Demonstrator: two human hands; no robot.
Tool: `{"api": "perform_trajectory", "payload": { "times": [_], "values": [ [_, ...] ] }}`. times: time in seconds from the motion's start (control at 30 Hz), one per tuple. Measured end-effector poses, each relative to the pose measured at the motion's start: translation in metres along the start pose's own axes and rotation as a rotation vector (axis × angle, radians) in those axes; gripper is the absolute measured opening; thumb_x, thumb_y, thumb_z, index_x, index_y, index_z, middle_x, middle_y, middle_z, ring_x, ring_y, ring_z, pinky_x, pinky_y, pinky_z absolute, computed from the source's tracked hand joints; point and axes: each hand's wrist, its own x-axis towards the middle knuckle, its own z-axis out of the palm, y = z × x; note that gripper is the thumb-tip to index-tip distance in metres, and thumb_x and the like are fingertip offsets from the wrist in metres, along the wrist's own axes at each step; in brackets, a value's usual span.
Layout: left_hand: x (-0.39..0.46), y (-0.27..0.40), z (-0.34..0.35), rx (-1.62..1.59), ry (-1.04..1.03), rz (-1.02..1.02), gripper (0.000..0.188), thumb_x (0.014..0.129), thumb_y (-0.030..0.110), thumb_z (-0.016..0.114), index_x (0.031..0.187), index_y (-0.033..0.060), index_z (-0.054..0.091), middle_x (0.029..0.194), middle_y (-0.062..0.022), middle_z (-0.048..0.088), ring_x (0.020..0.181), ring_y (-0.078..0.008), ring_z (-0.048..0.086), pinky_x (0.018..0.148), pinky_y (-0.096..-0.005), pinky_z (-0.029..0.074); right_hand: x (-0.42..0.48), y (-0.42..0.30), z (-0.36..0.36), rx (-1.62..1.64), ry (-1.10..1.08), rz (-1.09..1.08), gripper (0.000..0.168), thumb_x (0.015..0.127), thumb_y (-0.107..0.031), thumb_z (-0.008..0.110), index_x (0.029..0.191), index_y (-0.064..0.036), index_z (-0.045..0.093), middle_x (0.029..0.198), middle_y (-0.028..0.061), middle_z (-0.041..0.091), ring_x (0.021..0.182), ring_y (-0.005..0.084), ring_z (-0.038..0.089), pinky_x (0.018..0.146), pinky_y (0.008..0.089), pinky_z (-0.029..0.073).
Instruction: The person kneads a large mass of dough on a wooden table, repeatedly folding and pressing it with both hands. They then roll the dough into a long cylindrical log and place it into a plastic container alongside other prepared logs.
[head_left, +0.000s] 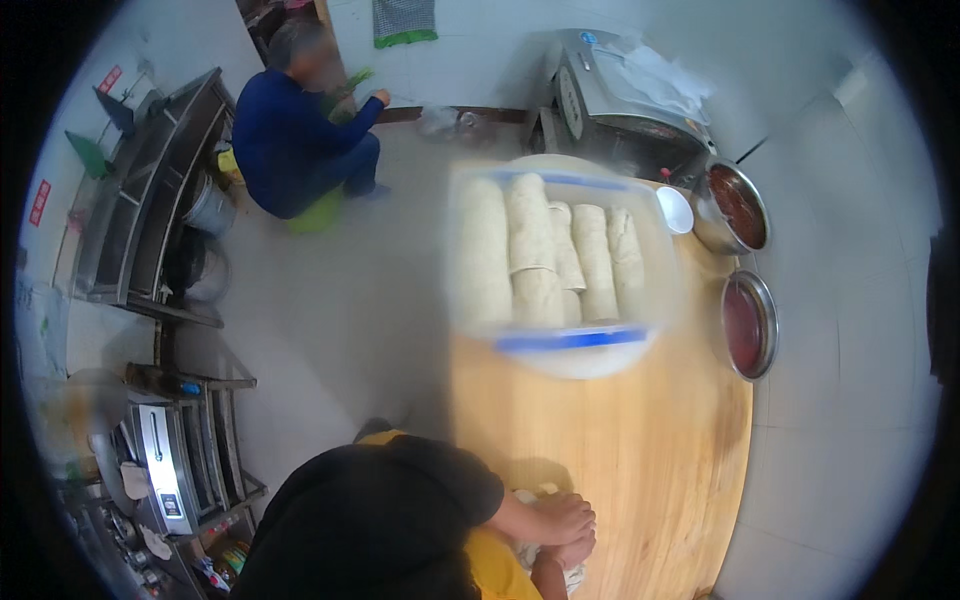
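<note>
A lump of pale dough (574, 576) lies on the wooden tabletop (645, 442), near the edge by my body. My left hand (568, 519) is laid over my right hand (574, 551), and together they bear down on the dough. Both sets of fingers curl inward, and the hands and forearms cover much of the lump. Dough also shows between my arm and the tabletop. Farther along the table, a translucent plastic tub (660, 262) with blue edge clips holds several thick rolls of dough (531, 225).
Beyond the tub are a white bowl (675, 211), a steel pot of dark red contents (735, 210) and a steel basin with reddish liquid (748, 322). A steel machine (630, 97) stands behind. One person (300, 142) sits low, holding greens. Metal racks (150, 195) line the left wall.
</note>
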Motion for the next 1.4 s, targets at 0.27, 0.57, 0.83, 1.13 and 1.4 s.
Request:
{"api": "perform_trajectory", "payload": {
  "times": [0.27, 0.57, 0.83, 1.13, 1.4],
  "values": [
    [0.017, -0.002, 0.011, -0.059, 0.021, -0.03, 0.026, 0.092, 0.026, 0.049, 0.082, 0.0062, 0.062, 0.084, -0.0107, 0.063, 0.085, -0.031, 0.06, 0.076, -0.0444, 0.048, 0.021, 0.009, 0.0, 0.137, -0.087, -0.003, 0.025, 0.075, -0.029, 0.069, 0.067, -0.007, 0.059, 0.066, 0.0107, 0.061, 0.063, 0.0337, 0.058, 0.055, 0.0451, 0.043],
    [0.043, 0.019, -0.002, -0.006, -0.209, -0.223, 0.023, 0.078, 0.025, 0.061, 0.085, 0.0057, 0.073, 0.093, -0.0177, 0.07, 0.089, -0.0358, 0.066, 0.077, -0.0475, 0.051, 0.034, 0.035, 0.001, 0.447, -0.069, 0.32, 0.046, 0.08, -0.043, 0.069, 0.073, 0.002, 0.068, 0.068, 0.0163, 0.068, 0.061, 0.0263, 0.064, 0.056, 0.0425, 0.048],
    [0.043, 0.003, -0.018, -0.14, -0.383, -0.39, 0.064, 0.1, 0.051, 0.029, 0.104, 0.0035, 0.071, 0.105, -0.0173, 0.071, 0.099, -0.0322, 0.065, 0.09, -0.0414, 0.046, 0.063, 0.077, -0.05, 0.524, -0.118, 0.133, 0.04, 0.092, -0.034, 0.046, 0.092, -0.001, 0.069, 0.092, 0.0194, 0.069, 0.087, 0.0369, 0.065, 0.078, 0.0463, 0.049],
    [-0.055, 0.046, -0.013, 0.431, -0.168, -0.231, 0.046, 0.098, 0.038, 0.037, 0.092, 0.0031, 0.068, 0.093, -0.0189, 0.068, 0.09, -0.0381, 0.061, 0.081, -0.05, 0.045, -0.11, 0.012, -0.077, 0.398, 0.332, -0.178, 0.036, 0.09, -0.031, 0.055, 0.104, 0.001, 0.062, 0.104, 0.0186, 0.065, 0.091, 0.037, 0.06, 0.077, 0.047, 0.045],
    [-0.031, 0.021, 0.018, 0.545, -0.046, 0.056, 0.023, 0.086, 0.025, 0.05, 0.089, 0.0105, 0.068, 0.087, -0.0087, 0.066, 0.085, -0.0331, 0.06, 0.077, -0.0444, 0.046, -0.081, 0.013, -0.057, 0.487, 0.299, 0.025, 0.031, 0.086, -0.033, 0.057, 0.093, -0.002, 0.06, 0.095, 0.0158, 0.062, 0.084, 0.0344, 0.058, 0.074, 0.047, 0.042]
  ]
}}
